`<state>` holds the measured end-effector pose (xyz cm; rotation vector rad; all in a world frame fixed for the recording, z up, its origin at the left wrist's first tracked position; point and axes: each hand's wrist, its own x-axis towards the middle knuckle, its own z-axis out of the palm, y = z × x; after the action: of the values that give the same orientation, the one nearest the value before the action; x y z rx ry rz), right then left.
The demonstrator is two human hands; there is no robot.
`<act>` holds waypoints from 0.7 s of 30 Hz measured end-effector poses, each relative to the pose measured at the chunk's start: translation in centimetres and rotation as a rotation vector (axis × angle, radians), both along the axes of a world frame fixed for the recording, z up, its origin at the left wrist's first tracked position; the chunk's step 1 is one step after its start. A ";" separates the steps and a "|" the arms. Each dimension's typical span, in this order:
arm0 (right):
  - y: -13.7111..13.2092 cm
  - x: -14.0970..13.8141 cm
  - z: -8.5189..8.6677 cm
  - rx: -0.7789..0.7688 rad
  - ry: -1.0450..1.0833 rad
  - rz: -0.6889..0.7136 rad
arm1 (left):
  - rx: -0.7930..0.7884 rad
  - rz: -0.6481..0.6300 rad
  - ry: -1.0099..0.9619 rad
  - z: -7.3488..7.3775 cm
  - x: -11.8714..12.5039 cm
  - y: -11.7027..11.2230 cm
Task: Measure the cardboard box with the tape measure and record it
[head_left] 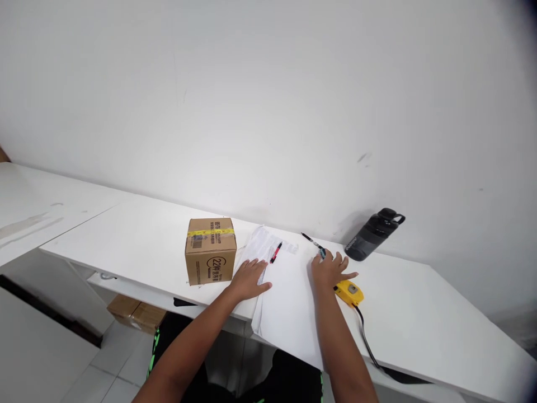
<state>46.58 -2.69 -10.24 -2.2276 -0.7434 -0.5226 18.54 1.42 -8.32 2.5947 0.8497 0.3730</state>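
Observation:
My left hand (248, 281) lies flat on white paper sheets (289, 302), its fingers stretched out and holding nothing. Close beyond its fingertips rests a red and black pen (276, 252) on the sheets. My right hand (329, 270) is at the right edge of the paper, thumb and index finger closed around a small teal part that lines up with a black pen (310, 240); its other fingers are spread. Part of the grip is hidden by the hand. Just right of that wrist is a yellow device (349, 292) with a black strap (366, 336).
A taped cardboard box (211, 252) stands left of my left hand. At the back right, a dark bottle (372, 234) is near the wall (268, 112). The white table (142, 240) has its front edge close to my lap; more cardboard boxes (136, 313) are below.

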 end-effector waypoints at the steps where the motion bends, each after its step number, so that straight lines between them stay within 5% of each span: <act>1: 0.2 0.1 -0.1 -0.003 0.008 0.004 | 0.005 0.001 -0.002 0.0 0.0 0.0; 9: 1.0 1.6 -1.1 0.058 0.306 0.021 | 0.010 -0.011 0.033 0.1 0.3 0.0; 13: 1.0 2.0 -1.2 0.150 0.292 0.004 | 0.021 -0.005 0.038 0.3 0.4 -0.1; 21: -2.7 0.8 3.4 0.329 -0.019 0.325 | -0.001 -0.009 0.003 0.4 0.0 0.3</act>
<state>47.40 -5.37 -6.83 -1.7591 -0.9346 -0.4661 18.55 1.74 -7.92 2.5985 0.8383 0.3661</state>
